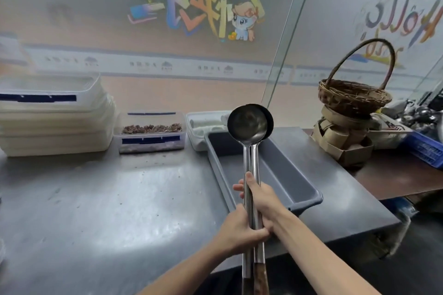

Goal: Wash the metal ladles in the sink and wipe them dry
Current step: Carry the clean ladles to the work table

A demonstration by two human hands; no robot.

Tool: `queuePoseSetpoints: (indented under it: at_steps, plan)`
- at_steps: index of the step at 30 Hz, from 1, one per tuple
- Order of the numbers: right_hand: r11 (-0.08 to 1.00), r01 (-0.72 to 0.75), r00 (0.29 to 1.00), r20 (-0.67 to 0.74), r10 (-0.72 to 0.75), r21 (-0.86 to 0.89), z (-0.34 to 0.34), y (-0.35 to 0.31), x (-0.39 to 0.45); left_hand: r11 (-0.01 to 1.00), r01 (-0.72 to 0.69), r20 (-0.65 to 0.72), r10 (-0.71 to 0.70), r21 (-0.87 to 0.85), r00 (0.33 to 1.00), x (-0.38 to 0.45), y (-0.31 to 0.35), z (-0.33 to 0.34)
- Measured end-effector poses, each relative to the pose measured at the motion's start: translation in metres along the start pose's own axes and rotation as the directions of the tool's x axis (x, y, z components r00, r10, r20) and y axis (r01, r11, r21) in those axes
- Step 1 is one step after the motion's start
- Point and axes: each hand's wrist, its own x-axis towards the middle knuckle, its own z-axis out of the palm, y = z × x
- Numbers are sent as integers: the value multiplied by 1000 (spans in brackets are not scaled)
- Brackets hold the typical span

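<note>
Far left of the fingers, a stack of white tubs (51, 112) sits parked at the back of the steel surface (100, 199), and next to it a clear box of brown bits (150, 132), both well out of the working lane. Now the left hand (239, 230): its fingers (260, 233) curl tight round the two metal ladles (250, 151) low on the shafts, bundling them so they travel as one. Just above, the right hand (260, 195) wraps the same pair, fingers (238, 188) curled round the far side, thumb lying up the shaft, likely steadying the long levers. The bowls nest together, raised over the grey bin (294, 182) beyond the fingertips. No sink in view, so I'd say washing hasn't begun. Far right, a wicker basket (354, 96) perches on cardboard
</note>
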Motion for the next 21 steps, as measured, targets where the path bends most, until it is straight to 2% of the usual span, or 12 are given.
queuePoseSetpoints:
  at_steps: [6,10,17,21]
  plan:
    - [964,-211,977,15,211,165,-20,19,78,967,231,20,-235,107,972,64,-30,15]
    - [897,-391,919,144,367,207,-34,29,146,925,371,-26,-371,83,928,115,-43,21]
    - [855,-515,832,272,483,56,-44,33,234,843,535,-67,-538,-48,841,190,-81,35]
    - [803,-595,754,334,565,-15,-44,50,282,787,606,-96,-616,-112,782,220,-100,42]
